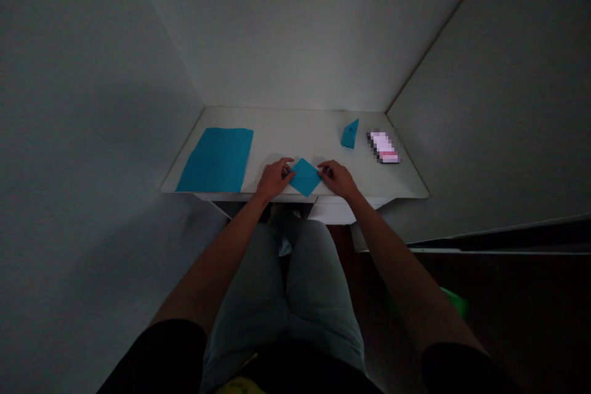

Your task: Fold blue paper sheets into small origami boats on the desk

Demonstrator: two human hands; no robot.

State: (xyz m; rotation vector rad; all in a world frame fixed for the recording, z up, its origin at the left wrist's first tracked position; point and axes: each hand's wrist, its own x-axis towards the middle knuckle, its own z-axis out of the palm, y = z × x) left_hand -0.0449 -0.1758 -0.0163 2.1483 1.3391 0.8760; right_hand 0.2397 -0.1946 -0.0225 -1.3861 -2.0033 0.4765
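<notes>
A small diamond-shaped piece of blue paper (305, 178) lies at the front edge of the white desk, its near corner reaching the edge. My left hand (276, 177) pinches its left corner between thumb and fingers. At the opposite corner, my right hand (338, 177) grips the paper the same way. Faint lines that look like creases cross its surface. Beyond my right hand stands a folded blue paper piece (349, 134) with a pointed top.
A large blue sheet (219, 160) lies flat on the left of the white desk (295, 126). A phone (384, 146) with a blurred screen is at the right. Walls enclose the desk behind and on both sides. A drawer (330, 212) sits under the front edge.
</notes>
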